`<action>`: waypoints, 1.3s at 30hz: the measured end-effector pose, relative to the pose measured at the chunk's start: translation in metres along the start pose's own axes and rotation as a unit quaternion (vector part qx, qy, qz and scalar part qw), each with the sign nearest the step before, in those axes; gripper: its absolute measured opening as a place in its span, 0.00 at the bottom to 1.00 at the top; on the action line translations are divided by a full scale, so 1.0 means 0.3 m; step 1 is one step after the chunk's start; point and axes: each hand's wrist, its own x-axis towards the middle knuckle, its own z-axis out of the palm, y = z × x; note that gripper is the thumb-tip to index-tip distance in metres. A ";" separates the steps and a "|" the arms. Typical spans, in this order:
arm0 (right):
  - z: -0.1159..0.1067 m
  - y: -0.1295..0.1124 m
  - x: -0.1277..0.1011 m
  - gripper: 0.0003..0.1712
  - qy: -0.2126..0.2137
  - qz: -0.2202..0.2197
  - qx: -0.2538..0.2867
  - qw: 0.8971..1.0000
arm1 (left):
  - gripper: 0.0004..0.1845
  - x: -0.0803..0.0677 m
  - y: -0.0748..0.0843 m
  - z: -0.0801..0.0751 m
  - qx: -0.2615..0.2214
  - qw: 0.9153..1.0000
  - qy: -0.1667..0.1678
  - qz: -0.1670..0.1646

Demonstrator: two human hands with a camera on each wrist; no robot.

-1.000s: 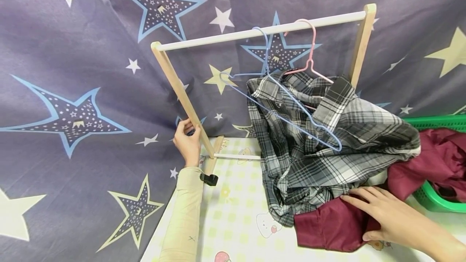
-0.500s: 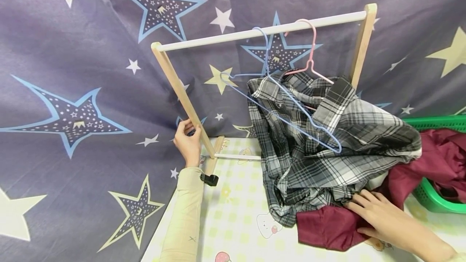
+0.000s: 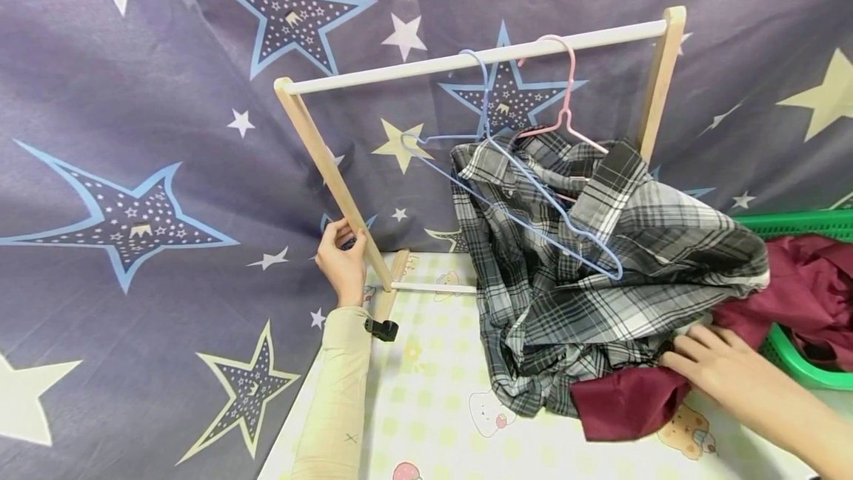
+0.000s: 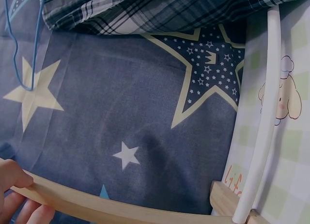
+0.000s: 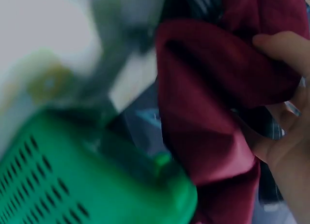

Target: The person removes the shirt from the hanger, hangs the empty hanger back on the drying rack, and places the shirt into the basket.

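My left hand (image 3: 343, 258) pinches the wooden upright of a small clothes rack (image 3: 329, 169), thumb on one side and fingers on the other. In the right wrist view my right hand (image 5: 290, 122) holds a bunched maroon garment (image 5: 203, 103), with the thumb over the cloth. The head view shows one end of this maroon cloth (image 3: 629, 402) lying on the table below a grey plaid shirt (image 3: 620, 243). The shirt hangs from a pink hanger (image 3: 566, 106) on the white rail. A blue hanger (image 3: 486, 106) hangs beside it, its lower part in front of the shirt.
A green basket (image 3: 800, 369) with more maroon cloth in it stands at the right. A tablecloth (image 3: 426, 406) with pale checks and cartoon figures covers the table. Behind the rack hangs a dark star-print curtain (image 3: 220, 280). A white lower bar (image 4: 261, 122) joins the rack's base.
My right hand has moved right and a little away from me, drawing the maroon cloth's end rightward across the table. My left hand stays at the rack's upright.
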 end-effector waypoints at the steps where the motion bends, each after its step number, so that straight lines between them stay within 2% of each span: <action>1: -0.018 0.010 0.002 0.21 -0.009 0.006 -0.006 1.000 | 0.12 0.001 -0.001 -0.001 -0.001 1.000 0.001 0.001; 4: -0.055 0.048 0.004 0.23 -0.006 0.009 -0.023 1.000 | 0.12 0.001 -0.003 -0.003 -0.003 1.000 0.002 0.002; 9: -0.074 0.113 -0.004 0.08 0.059 0.004 -0.031 0.998 | 0.12 -0.001 -0.006 -0.007 0.000 1.000 0.000 0.004; 10: -0.075 0.123 -0.008 0.08 0.069 0.011 -0.033 0.997 | 0.12 -0.001 -0.007 -0.007 0.003 1.000 -0.001 0.005; 12: -0.074 0.141 -0.015 0.17 0.093 0.026 -0.033 0.995 | 0.12 -0.003 -0.009 -0.008 0.007 1.000 -0.001 0.005; 15: -0.075 0.165 -0.028 0.38 0.112 0.064 -0.040 0.991 | 0.12 -0.006 -0.011 -0.009 0.010 1.000 -0.004 0.005; 17: -0.078 0.180 -0.037 0.45 0.117 0.089 -0.043 0.988 | 0.12 -0.008 -0.013 -0.009 0.013 1.000 -0.004 0.004; 18: -0.081 0.185 -0.040 0.46 0.110 0.106 -0.044 0.987 | 0.12 -0.009 -0.013 -0.010 0.012 1.000 -0.004 0.004; 19: -0.086 0.189 -0.043 0.42 0.100 0.121 -0.045 0.987 | 0.12 -0.010 -0.013 -0.011 0.012 1.000 -0.005 0.004; 22: -0.097 0.203 -0.048 0.45 0.076 0.154 -0.051 0.984 | 0.12 -0.010 -0.013 -0.012 0.007 1.000 -0.002 0.005; 23: -0.103 0.206 -0.049 0.38 0.070 0.159 -0.049 0.984 | 0.12 -0.010 -0.012 -0.013 0.005 1.000 -0.002 0.005; 24: -0.109 0.210 -0.048 0.39 0.062 0.165 -0.054 0.983 | 0.12 -0.010 -0.011 -0.014 0.003 1.000 -0.001 0.005; 25: -0.115 0.214 -0.047 0.40 0.060 0.165 -0.054 0.983 | 0.12 -0.009 -0.011 -0.014 0.001 1.000 -0.001 0.005; 26: -0.119 0.220 -0.045 0.47 0.061 0.165 -0.056 0.983 | 0.12 -0.009 -0.012 -0.014 0.001 1.000 -0.001 0.005; 27: -0.125 0.225 -0.042 0.47 0.065 0.162 -0.055 0.983 | 0.12 -0.009 -0.010 -0.014 0.001 1.000 -0.002 0.005; 29: -0.134 0.232 -0.036 0.28 0.080 0.155 -0.037 0.984 | 0.12 -0.008 -0.011 -0.014 0.005 1.000 -0.002 0.004; 30: -0.135 0.238 -0.033 0.36 0.089 0.151 -0.031 0.984 | 0.12 -0.007 -0.011 -0.013 0.006 1.000 -0.002 0.003; 34: -0.140 0.264 -0.025 0.29 0.142 0.129 -0.005 0.982 | 0.12 -0.006 -0.010 -0.012 0.009 1.000 -0.001 0.004; 36: -0.146 0.279 -0.027 0.44 0.151 0.130 -0.009 0.980 | 0.12 -0.006 -0.008 -0.011 0.007 1.000 -0.001 0.006; 39: -0.160 0.305 -0.034 0.42 0.166 0.134 0.004 0.977 | 0.12 -0.004 -0.008 -0.011 0.006 1.000 -0.002 0.006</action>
